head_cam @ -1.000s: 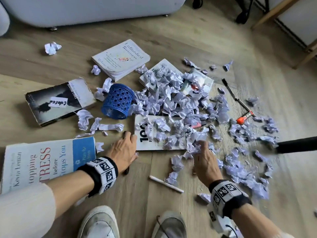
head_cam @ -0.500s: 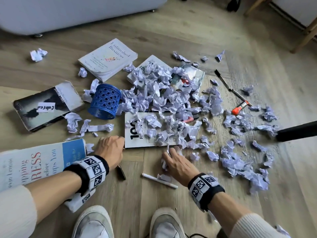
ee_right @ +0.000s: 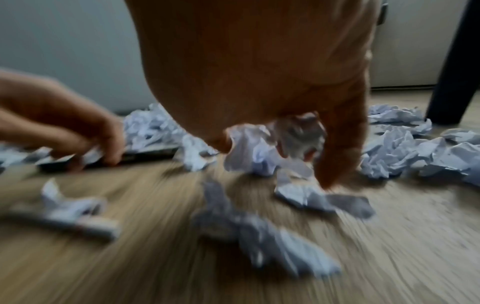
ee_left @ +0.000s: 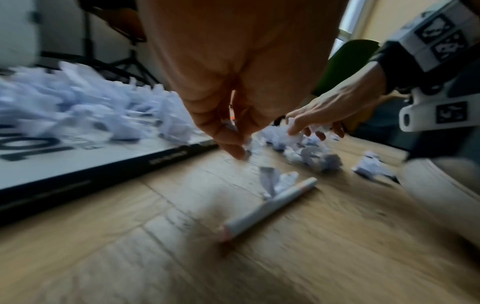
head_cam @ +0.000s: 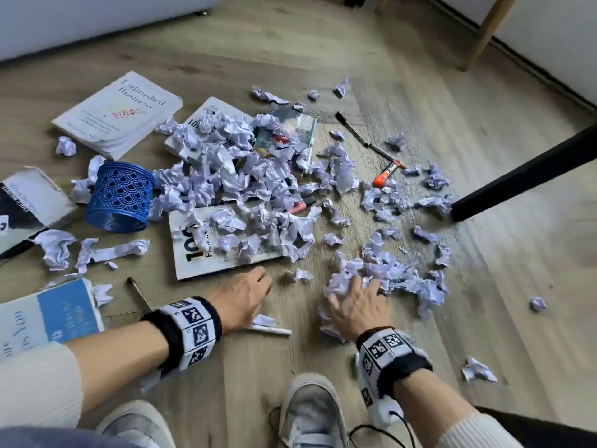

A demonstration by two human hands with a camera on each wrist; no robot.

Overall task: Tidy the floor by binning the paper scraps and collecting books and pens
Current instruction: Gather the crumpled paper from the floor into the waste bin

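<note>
Crumpled pale paper scraps point(head_cam: 232, 176) lie heaped over several books and spread to the right. My left hand point(head_cam: 261, 279) is at the front edge of the "100" book point(head_cam: 200, 253), just above a white pen point(head_cam: 268, 329). In the left wrist view its fingers point(ee_left: 231, 144) curl on small scraps, with the white pen point(ee_left: 270, 207) on the floor below. My right hand point(head_cam: 355, 286) claws down on a cluster of scraps point(head_cam: 397, 279). In the right wrist view, paper point(ee_right: 259, 152) is bunched between its thumb and fingers point(ee_right: 335, 164).
A blue mesh cup point(head_cam: 119, 197) lies tipped left of the heap. Other books point(head_cam: 119, 111) point(head_cam: 26, 205) point(head_cam: 48, 318) sit at the left. A brown pen point(head_cam: 137, 289), a black pen point(head_cam: 355, 130) and an orange marker point(head_cam: 386, 173) lie about. A black table leg point(head_cam: 517, 179) stands right; my shoes point(head_cam: 310, 412) are below.
Both hands have shifted right. The left went from beside the brown pen to above the white pen. The right went from the pen's end onto the scrap cluster further right.
</note>
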